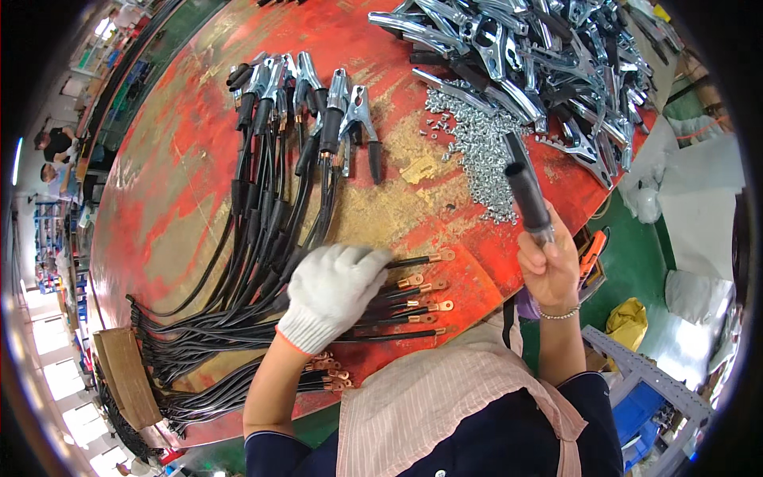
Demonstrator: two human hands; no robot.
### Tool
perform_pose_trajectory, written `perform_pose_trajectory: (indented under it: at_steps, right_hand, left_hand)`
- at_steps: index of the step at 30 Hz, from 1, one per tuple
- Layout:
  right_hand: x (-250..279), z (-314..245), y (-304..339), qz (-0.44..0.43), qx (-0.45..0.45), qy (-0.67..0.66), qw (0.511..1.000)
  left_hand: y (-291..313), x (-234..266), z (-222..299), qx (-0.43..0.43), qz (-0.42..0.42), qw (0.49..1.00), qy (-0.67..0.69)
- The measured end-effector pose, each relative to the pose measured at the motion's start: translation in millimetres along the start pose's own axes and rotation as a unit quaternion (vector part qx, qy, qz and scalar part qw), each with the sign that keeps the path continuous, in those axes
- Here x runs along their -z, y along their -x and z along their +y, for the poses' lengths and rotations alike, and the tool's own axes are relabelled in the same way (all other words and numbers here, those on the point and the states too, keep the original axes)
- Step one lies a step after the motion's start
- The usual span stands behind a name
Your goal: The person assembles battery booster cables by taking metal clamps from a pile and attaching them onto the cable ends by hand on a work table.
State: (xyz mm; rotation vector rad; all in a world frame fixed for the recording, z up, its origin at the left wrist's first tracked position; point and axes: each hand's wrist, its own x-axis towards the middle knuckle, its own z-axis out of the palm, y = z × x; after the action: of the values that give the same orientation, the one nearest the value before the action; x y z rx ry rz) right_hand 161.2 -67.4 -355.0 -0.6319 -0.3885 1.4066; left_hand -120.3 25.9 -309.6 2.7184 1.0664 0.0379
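Note:
My right hand (548,258) is raised over the table's right edge, its fingers closed on a metal spring clamp (543,237) whose black-sleeved handles (526,195) point up and away. A white knit glove covers my left hand (334,290), which is curled low over a row of black cables (389,314); its fingertips are partly hidden and slightly blurred. From under the glove, cable ends with copper ring lugs (441,306) stick out to the right. Further off lie several clamps (274,79) joined to black cables (258,183).
A large heap of loose clamps (509,56) covers the far right of the worn red table (175,159). Beside it spreads a pile of small screws (485,159). More lugged cables (238,389) lie near left by a cardboard piece (127,378). A grey metal frame (644,370) stands right.

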Motion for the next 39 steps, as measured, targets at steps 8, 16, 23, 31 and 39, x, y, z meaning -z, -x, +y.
perform_pose_trajectory:
  at_steps: [8,16,23,31,39]
  right_hand:
    - [11,-1,17,0.05,0.082,0.036,0.995]
    - [31,-12,15,0.069,0.136,0.134,0.979]
    - [14,5,-4,0.052,0.162,0.214,0.962]
    - [-27,36,-24,0.014,0.112,0.207,0.972]
    - [-49,35,-21,-0.047,0.066,0.223,0.972]
  left_hand:
    - [-32,-32,14,-0.058,-0.035,0.993,-0.092]
    - [-60,1,-32,0.132,-0.196,0.897,0.373]
    - [-50,-12,-20,0.172,-0.125,0.789,0.577]
    - [-39,-6,-7,0.141,-0.13,0.859,0.474]
    - [-40,-3,-1,0.185,-0.132,0.86,0.457]
